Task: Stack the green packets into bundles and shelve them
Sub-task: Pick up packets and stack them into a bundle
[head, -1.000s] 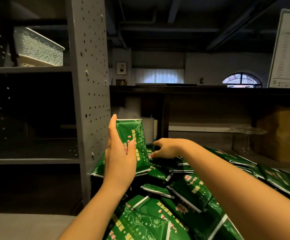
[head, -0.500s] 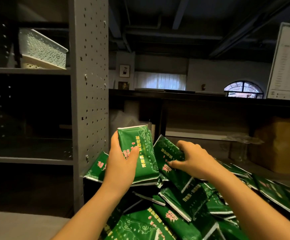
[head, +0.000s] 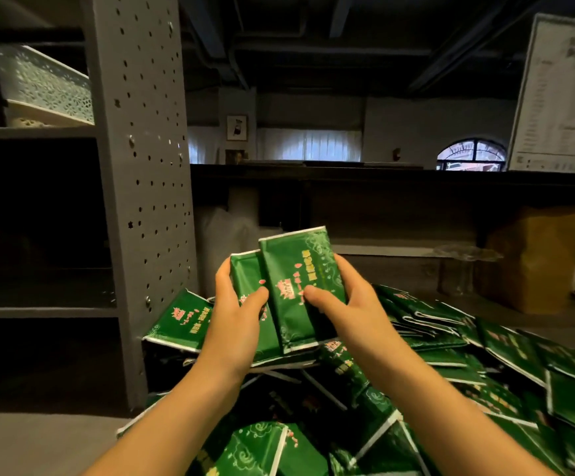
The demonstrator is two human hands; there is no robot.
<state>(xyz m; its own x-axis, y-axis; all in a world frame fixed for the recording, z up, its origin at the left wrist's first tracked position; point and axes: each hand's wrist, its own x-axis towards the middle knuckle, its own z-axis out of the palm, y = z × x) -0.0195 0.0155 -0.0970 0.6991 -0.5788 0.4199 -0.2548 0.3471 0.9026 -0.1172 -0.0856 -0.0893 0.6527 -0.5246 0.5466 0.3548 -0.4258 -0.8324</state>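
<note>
Bundling above the pile (head: 451,341): left hand (head: 236,314) grips the rear packet (head: 245,280), right hand (head: 344,304) grips the front packet (head: 296,269); next, the edges probably need squaring.

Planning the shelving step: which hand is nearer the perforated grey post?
Left. The left hand grips the packets just right of the post; the right hand holds them from their far side, farther right.

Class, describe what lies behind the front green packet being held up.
Behind the front packet sits a second green packet, offset left, held by the left hand; the right hand holds the front one. Its right part is covered; further packets there cannot be seen.
</note>
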